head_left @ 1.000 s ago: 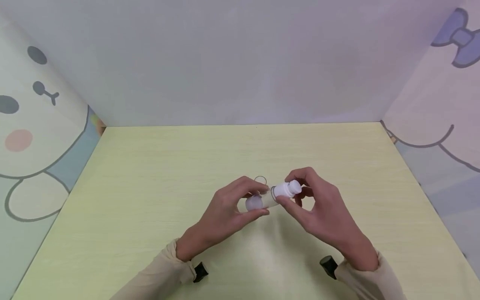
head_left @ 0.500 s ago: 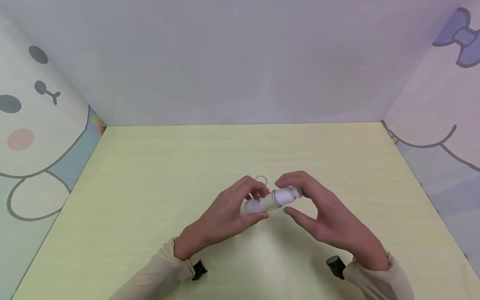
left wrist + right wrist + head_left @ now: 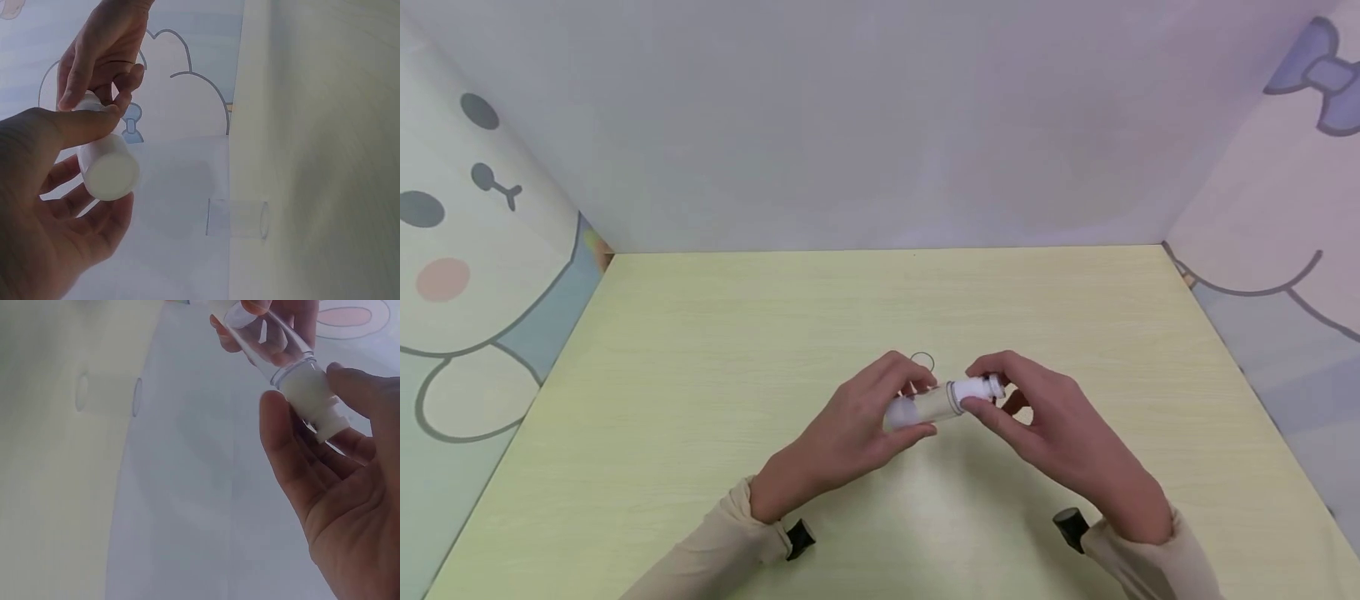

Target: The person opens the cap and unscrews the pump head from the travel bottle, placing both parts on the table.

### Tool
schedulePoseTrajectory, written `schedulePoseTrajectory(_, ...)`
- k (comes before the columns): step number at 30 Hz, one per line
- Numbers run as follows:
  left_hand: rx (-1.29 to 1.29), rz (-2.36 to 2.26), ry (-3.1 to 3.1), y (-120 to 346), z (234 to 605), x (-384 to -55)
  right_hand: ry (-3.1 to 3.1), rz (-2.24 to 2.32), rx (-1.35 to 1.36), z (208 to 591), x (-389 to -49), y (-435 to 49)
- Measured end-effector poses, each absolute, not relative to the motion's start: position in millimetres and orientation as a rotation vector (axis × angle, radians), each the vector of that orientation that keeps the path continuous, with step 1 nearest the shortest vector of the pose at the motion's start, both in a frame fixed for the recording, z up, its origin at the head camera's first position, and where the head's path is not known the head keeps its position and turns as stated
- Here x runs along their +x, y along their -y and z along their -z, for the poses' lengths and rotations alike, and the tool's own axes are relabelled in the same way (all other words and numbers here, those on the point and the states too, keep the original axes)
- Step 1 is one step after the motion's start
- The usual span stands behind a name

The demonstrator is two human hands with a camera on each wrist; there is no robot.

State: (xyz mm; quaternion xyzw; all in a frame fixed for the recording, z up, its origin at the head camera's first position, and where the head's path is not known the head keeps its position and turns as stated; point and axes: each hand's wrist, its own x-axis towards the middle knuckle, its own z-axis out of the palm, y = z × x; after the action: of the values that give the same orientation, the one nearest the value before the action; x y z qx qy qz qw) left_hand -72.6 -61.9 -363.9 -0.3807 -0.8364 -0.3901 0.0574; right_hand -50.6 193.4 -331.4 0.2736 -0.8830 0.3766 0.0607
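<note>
A small clear-bodied bottle with a white pump top is held tilted above the table, its top toward the right. My left hand grips its lower body between thumb and fingers. The white base faces the camera in the left wrist view. My right hand pinches the white pump top between thumb and fingers. In the right wrist view the white collar sits beneath a clear, hollow-looking sleeve. Behind the hands stands a transparent cylindrical cap on the table.
The pale wooden table meets a plain light wall at the back. Cartoon-printed panels flank it on the left and right. A black wrist device sits at the right cuff, another at the left.
My right hand loosened from the pump top, its thumb and fingers spreading apart, then closed on it again. The left hand keeps its grip; the bottle has shifted slightly.
</note>
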Motion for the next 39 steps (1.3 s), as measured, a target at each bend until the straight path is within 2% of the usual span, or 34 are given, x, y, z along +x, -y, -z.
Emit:
schedulePoseTrajectory(15,-1.162,1.248,2.581,62.9,366.0,-73.5,2.523,-1.158,1.177,335.3,-54.2,-197.4)
schedulePoseTrajectory(19,-1.166,1.237,2.578,62.6,365.5,-73.3,2.589,-1.113,1.129,333.3,-52.7,-199.2)
schedulePoseTrajectory(29,-1.156,1.205,2.584,62.2,364.3,-72.7,2.744,-0.964,0.785,334.5,-48.7,-199.9)
schedulePoseTrajectory(39,-1.148,1.185,2.579,62.3,364.9,-72.0,2.696,-1.047,0.904,334.5,-49.5,-201.5)
